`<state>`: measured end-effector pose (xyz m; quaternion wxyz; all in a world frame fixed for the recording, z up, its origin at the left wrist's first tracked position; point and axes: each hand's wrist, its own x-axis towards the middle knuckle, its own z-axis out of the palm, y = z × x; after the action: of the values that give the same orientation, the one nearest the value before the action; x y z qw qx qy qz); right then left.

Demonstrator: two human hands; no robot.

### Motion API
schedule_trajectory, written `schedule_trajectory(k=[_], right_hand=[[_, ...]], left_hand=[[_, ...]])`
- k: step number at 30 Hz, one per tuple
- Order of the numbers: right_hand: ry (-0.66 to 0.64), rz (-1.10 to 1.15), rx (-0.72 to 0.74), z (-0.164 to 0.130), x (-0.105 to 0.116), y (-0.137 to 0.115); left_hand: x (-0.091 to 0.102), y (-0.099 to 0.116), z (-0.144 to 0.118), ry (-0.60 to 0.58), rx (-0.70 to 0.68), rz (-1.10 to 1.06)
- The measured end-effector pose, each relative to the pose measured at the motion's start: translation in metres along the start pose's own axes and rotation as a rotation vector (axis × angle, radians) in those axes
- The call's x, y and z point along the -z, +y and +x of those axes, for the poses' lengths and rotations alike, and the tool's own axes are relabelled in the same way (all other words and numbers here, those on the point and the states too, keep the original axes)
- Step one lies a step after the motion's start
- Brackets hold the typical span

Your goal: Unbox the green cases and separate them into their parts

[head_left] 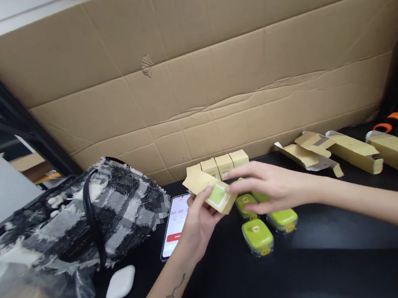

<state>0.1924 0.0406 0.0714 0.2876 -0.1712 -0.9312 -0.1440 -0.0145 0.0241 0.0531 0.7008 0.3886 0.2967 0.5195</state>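
- Cardboard makes up the small box (211,191) that the left hand (196,223) grips from below, fingers wrapped round it, above the middle of the black table (319,271); its open end shows a green face.
- The right hand (266,188) rests its loosely spread fingertips on that open end, not clamped on anything.
- Judging by how things lie, four closed boxes (220,164) stand finished in a row at the table's back edge, against the cardboard wall (208,66).
- Three green cases (258,235) lie unboxed just under the hands; flat box blanks (337,151) wait toward the back right corner.
- A phone (175,224), a white pouch (120,283) and a plaid bag (92,217) crowd the left side.
- Open room lies along the front edge and front right.
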Motion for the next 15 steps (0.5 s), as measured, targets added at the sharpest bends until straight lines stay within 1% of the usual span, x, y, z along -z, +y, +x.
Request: schedule_trajectory(k=[2,4,6,10,15], right_hand=[[-0.011,-0.194,0.165,0.003,0.001,-0.008],[0.004,-0.329,0.224,0.004,0.0,-0.013],[0.046,-0.389,0.2,0.005,-0.001,-0.016],[0.12,-0.405,0.11,0.005,-0.003,-0.019],[0.175,-0.434,0.124,0.005,-0.002,-0.027]], left_hand=[[-0.002,-0.002,-0.002,-0.056,0.05,0.006],[-0.003,-0.003,-0.005,-0.087,0.08,0.002],[-0.005,-0.003,-0.006,-0.085,0.084,-0.004],[-0.008,-0.002,-0.008,-0.021,0.056,-0.015],[-0.009,0.0,-0.01,0.036,0.023,-0.039]])
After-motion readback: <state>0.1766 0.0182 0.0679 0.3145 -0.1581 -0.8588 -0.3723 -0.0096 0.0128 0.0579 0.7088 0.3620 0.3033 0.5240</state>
